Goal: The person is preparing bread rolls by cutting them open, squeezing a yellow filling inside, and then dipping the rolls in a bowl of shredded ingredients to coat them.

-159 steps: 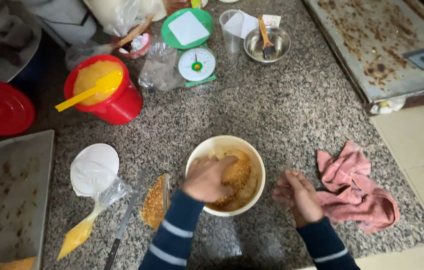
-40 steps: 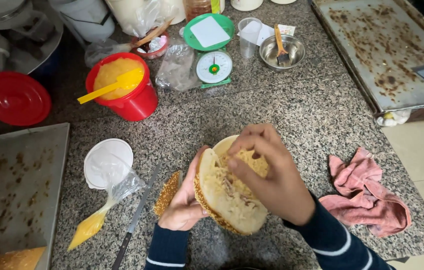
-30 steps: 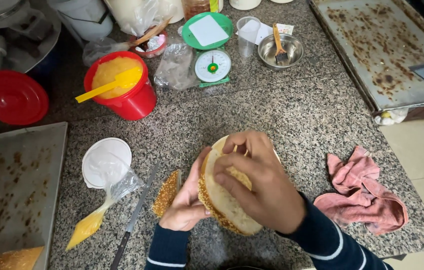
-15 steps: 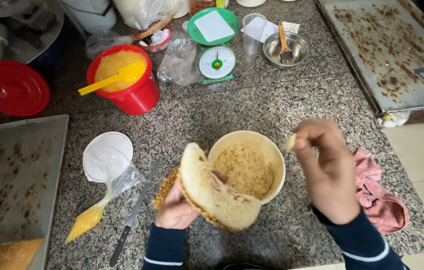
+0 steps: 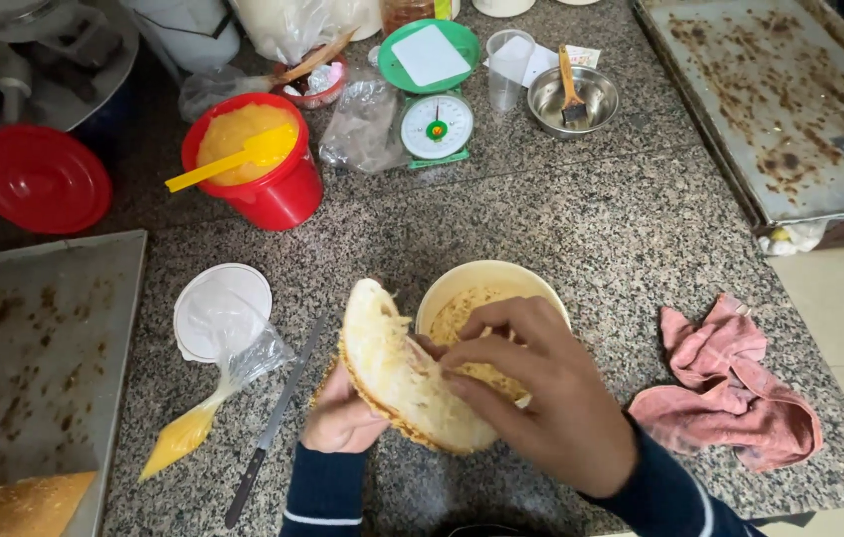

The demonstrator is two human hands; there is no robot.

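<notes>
Tray, far left: rusty metal baking tray point(image 5: 34, 348) on the counter.
Piping bag point(image 5: 208, 403): yellow filling, beside a knife point(image 5: 268, 428).
Left hand point(image 5: 342, 418): cupped under the bread.
Bread point(image 5: 402, 378): split pale bun, tilted open above the counter, before a cream bowl point(image 5: 486, 283).
Right hand point(image 5: 541, 393): fingertips pinched inside the cut.
Cloth point(image 5: 730, 388): pink, crumpled.
Surface: speckled granite counter point(image 5: 581, 199).

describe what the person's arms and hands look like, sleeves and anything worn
Both hands are bare, with no gloves, rings or watch visible. The left hand and right hand come out of long dark navy sleeves. The left sleeve has thin white stripes running around the cuff area; the right sleeve shows a similar thin white stripe near the frame's bottom edge.
</notes>
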